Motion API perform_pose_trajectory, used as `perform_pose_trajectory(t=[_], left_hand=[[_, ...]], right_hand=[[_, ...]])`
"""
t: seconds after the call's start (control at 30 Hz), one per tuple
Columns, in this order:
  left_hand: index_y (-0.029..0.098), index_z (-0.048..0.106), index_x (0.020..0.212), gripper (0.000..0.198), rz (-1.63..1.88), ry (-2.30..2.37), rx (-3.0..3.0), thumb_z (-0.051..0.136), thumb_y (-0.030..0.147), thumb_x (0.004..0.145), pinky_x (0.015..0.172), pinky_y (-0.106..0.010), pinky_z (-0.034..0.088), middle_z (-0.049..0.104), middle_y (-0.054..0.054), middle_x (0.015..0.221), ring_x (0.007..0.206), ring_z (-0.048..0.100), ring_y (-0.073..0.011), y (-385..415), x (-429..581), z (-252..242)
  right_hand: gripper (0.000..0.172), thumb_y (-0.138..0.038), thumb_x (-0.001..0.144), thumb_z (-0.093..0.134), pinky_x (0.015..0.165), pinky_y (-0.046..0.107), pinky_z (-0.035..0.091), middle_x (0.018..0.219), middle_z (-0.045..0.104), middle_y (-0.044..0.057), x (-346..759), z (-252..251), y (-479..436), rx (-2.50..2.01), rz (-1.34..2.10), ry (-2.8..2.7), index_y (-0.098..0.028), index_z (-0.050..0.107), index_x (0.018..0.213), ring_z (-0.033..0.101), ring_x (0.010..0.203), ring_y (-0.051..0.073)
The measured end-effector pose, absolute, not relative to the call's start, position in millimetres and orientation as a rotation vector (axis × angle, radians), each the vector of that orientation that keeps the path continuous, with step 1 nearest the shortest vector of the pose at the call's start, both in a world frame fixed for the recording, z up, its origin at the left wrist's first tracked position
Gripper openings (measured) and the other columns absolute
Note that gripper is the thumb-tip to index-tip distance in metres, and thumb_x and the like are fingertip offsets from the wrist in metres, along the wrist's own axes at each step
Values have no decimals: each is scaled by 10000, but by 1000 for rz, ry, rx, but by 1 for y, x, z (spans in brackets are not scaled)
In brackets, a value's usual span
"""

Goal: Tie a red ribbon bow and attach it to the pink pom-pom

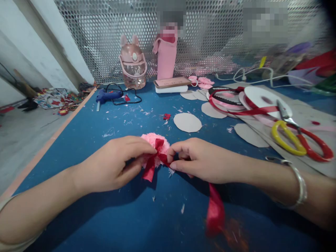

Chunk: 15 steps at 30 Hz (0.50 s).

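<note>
A fluffy pink pompom (153, 140) rests on the blue table (110, 217) near the middle. A red ribbon (152, 166) is wrapped over it, one tail hanging at the front left. My left hand (118, 162) pinches the ribbon at the pompom's left side. My right hand (195, 159) pinches it on the right, and a long red tail (215, 208) trails from under that hand toward me. The two hands almost meet at the ribbon's crossing.
Yellow and red scissors (301, 138) lie at the right on grey card. Ribbon spools (252, 99) and grey card discs (187, 122) sit behind. A blue glue gun (107, 96), pink bottle (133, 64), pink pouch (166, 56) and phone (172, 82) line the mesh wall.
</note>
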State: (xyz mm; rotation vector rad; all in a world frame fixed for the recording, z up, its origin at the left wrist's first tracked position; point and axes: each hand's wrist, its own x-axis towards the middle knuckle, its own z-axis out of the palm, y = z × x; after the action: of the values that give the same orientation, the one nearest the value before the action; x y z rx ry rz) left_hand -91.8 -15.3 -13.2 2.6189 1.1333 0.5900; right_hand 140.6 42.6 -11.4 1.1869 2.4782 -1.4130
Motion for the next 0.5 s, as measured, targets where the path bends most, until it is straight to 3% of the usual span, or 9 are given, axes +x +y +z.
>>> perform_pose_trajectory(t=[0.2,0.37,0.5], left_hand=[[158,587,940,189,1286,1670,2567,573,52,784,722,-281,485,613,-41,892,785,559,-148,-17,-92,-11],[183,628,1056,223,846,1239,2874,574,103,855,735,-277,494,658,-50,939,821,592,-152,-23,-87,-15],[153,665,1086,243,518,1237,2782,475,216,948,723,-295,509,669,-100,965,857,610,-186,-19,-85,-24]], right_hand=[[51,-226,840,573,452,199,318,528,508,-83,142,-14,36,1159,-1213,2657,-219,612,808,409,464,72],[53,-221,848,558,459,199,324,537,514,-86,142,-13,37,1142,-1219,2655,-221,609,835,417,474,73],[51,-226,844,564,465,197,325,533,500,-86,140,-13,38,1152,-1221,2657,-219,611,824,413,478,72]])
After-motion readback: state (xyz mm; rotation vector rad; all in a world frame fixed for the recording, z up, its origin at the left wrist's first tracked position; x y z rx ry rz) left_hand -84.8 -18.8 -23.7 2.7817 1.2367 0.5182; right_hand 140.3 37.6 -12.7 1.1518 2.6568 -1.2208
